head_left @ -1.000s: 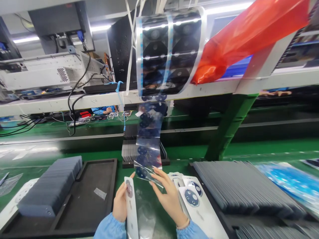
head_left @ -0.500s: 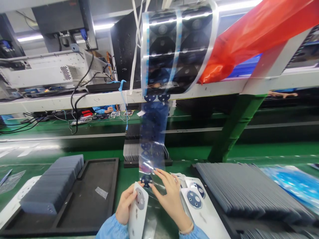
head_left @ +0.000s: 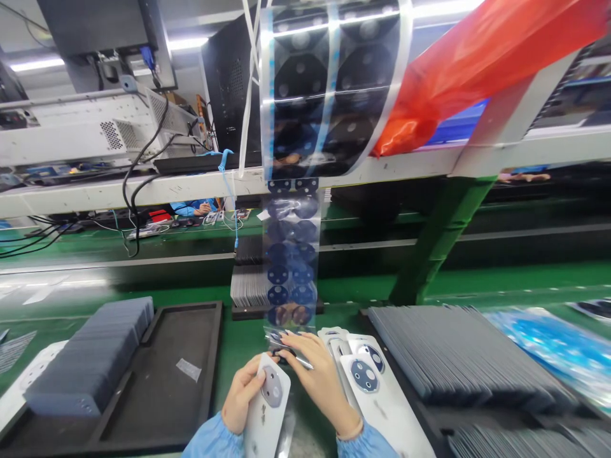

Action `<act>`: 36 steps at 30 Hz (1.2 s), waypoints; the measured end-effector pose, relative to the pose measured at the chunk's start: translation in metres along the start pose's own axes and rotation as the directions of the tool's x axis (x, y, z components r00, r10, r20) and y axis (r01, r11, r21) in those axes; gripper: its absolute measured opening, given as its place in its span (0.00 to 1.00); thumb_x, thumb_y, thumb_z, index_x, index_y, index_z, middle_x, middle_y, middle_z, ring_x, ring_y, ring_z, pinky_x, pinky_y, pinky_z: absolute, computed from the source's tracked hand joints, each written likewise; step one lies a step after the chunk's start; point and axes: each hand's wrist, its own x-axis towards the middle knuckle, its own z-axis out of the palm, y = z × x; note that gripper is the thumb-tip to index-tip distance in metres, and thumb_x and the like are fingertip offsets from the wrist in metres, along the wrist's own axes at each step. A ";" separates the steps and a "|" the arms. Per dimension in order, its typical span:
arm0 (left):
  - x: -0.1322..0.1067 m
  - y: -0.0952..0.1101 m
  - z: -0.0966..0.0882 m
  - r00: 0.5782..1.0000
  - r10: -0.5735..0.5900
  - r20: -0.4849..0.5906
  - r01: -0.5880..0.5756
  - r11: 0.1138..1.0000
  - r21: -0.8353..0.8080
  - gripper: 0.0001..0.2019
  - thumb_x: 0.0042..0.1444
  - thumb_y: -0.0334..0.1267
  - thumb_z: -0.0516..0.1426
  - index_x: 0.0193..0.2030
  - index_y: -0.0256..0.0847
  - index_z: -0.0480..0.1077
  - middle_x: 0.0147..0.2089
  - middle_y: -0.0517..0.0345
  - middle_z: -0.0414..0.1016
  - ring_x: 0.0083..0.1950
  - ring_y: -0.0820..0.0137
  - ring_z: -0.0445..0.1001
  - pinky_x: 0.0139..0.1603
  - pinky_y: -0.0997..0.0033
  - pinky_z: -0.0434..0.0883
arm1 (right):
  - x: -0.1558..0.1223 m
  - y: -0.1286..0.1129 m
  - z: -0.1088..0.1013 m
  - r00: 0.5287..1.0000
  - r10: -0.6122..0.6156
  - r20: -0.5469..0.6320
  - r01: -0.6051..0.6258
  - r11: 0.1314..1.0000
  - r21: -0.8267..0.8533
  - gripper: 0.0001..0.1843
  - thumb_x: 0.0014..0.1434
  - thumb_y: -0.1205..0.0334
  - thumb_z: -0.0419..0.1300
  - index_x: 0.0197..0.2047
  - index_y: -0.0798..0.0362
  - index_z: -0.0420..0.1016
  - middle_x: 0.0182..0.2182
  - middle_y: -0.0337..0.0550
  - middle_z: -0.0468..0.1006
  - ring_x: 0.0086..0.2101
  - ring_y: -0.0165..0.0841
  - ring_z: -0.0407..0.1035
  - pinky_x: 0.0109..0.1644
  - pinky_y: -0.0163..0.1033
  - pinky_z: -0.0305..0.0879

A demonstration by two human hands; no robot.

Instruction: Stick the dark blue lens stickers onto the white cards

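My left hand (head_left: 243, 391) grips a white phone back cover (head_left: 268, 413), tilted upright, its thumb beside the grey round camera area. Just right of it, my right hand (head_left: 317, 375) has its fingers on the lower end of a clear film strip (head_left: 290, 254) with paired dark-blue round stickers. A dark piece by the fingertips is partly hidden. The strip hangs from a large roll (head_left: 329, 89) above. Beside my right hand lie several white back covers (head_left: 382, 407); the front ones show dark-blue camera discs with holes.
A black tray (head_left: 167, 356) at left holds a row of grey sheets (head_left: 90, 356). More grey plates (head_left: 468, 356) stand in a tray at right, near blue film (head_left: 554, 346). A white shelf beam (head_left: 191, 187) crosses above, with a red plastic bag (head_left: 458, 76).
The camera view has shifted slightly. My right hand has moved down at the strip's end, and the lowest disc, visible before, is now bent and mostly hidden by the fingers.
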 end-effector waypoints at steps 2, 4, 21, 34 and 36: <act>0.000 -0.001 0.000 1.000 0.000 -0.008 0.000 1.000 -0.010 0.18 0.54 0.48 0.62 0.45 0.37 0.80 0.57 0.43 0.74 0.62 0.48 0.65 0.65 0.57 0.56 | 0.000 -0.003 0.000 1.000 0.008 -0.012 -0.008 1.000 -0.004 0.09 0.64 0.59 0.58 0.43 0.45 0.79 0.40 0.43 0.83 0.41 0.42 0.76 0.49 0.52 0.71; 0.000 -0.001 0.000 1.000 0.006 -0.013 -0.006 1.000 -0.003 0.18 0.54 0.48 0.61 0.45 0.38 0.80 0.57 0.44 0.74 0.63 0.49 0.64 0.66 0.58 0.56 | -0.001 -0.005 0.000 1.000 0.011 -0.013 -0.011 1.000 -0.012 0.09 0.64 0.60 0.58 0.44 0.46 0.78 0.39 0.43 0.83 0.38 0.41 0.76 0.46 0.51 0.72; 0.008 -0.003 -0.003 0.952 -0.087 -0.295 -0.024 0.935 -0.353 0.22 0.50 0.46 0.64 0.49 0.35 0.77 0.47 0.45 0.80 0.47 0.56 0.76 0.47 0.65 0.70 | 0.012 -0.013 -0.023 0.848 0.329 0.417 -0.526 0.630 0.572 0.18 0.49 0.49 0.69 0.26 0.50 0.67 0.38 0.44 0.76 0.46 0.42 0.72 0.52 0.49 0.68; 0.005 -0.007 0.009 0.928 -0.026 -0.372 0.057 0.996 0.072 0.19 0.48 0.54 0.64 0.37 0.38 0.79 0.34 0.54 0.80 0.36 0.64 0.73 0.38 0.72 0.68 | 0.005 0.001 -0.006 0.738 0.619 0.267 -0.634 0.501 0.590 0.26 0.43 0.48 0.72 0.44 0.48 0.76 0.34 0.41 0.78 0.35 0.37 0.74 0.42 0.43 0.71; 0.005 -0.007 0.011 0.942 -0.035 -0.334 0.066 0.994 0.085 0.19 0.49 0.53 0.64 0.39 0.38 0.79 0.37 0.53 0.80 0.39 0.62 0.74 0.41 0.70 0.68 | 0.006 -0.004 -0.006 0.729 0.608 0.314 -0.654 0.485 0.580 0.25 0.43 0.50 0.72 0.45 0.49 0.78 0.37 0.42 0.77 0.35 0.36 0.73 0.42 0.42 0.71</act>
